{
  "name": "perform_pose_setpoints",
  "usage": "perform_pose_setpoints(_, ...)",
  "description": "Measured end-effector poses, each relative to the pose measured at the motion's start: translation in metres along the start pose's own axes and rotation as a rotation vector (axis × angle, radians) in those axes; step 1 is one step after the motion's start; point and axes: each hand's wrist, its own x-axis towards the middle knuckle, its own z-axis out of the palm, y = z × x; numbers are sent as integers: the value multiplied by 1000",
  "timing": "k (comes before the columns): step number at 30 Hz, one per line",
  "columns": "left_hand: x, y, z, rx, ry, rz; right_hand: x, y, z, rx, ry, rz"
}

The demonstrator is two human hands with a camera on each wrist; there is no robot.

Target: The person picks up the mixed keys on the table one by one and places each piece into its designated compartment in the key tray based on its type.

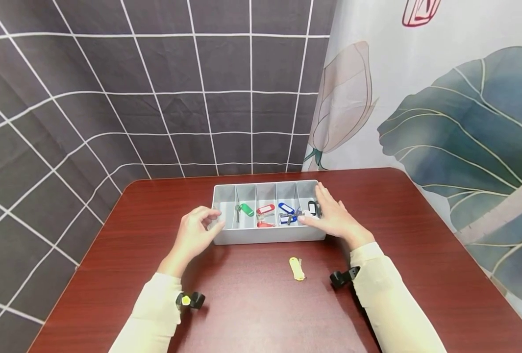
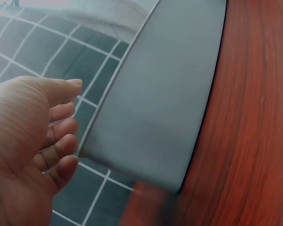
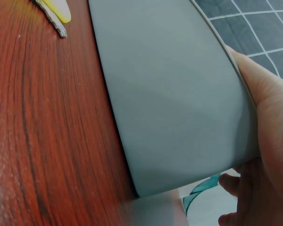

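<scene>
A light grey divided tray (image 1: 269, 236) stands lengthwise, with keys on coloured tags in several compartments. Its right end is in my right hand (image 1: 333, 218); the thumb reaches over the front rim and the other fingers lie along the end wall. In the right wrist view, the thumb passes behind the rim and fingertips (image 3: 229, 183) show past the end. My left hand (image 1: 196, 230) hovers by the tray's left end, fingers loosely bent and holding nothing. A gap separates its fingertips (image 2: 68, 162) from the tray wall (image 2: 151, 99) in the left wrist view.
A yellow key tag (image 1: 296, 268) with its key lies on the red-brown table (image 1: 252, 299) before the tray. Inside the tray are a green tag (image 1: 246, 210), red tags (image 1: 265, 209), blue tags (image 1: 285, 208) and a black tag (image 1: 312, 208). A grid-patterned curtain (image 1: 225, 113) hangs behind.
</scene>
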Motion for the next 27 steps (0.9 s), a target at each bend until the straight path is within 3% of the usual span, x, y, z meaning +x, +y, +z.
perform_pose_setpoints(8,-9,23,10,-41,-34,143,0,0,0,-12,-1,5)
perform_pose_setpoints(21,-17,62,39,-103,-256,228,-1,0,1,-14,-2,16)
perform_pose_setpoints(27,-18,74,58,-87,-374,332,0,0,1,-39,5,23)
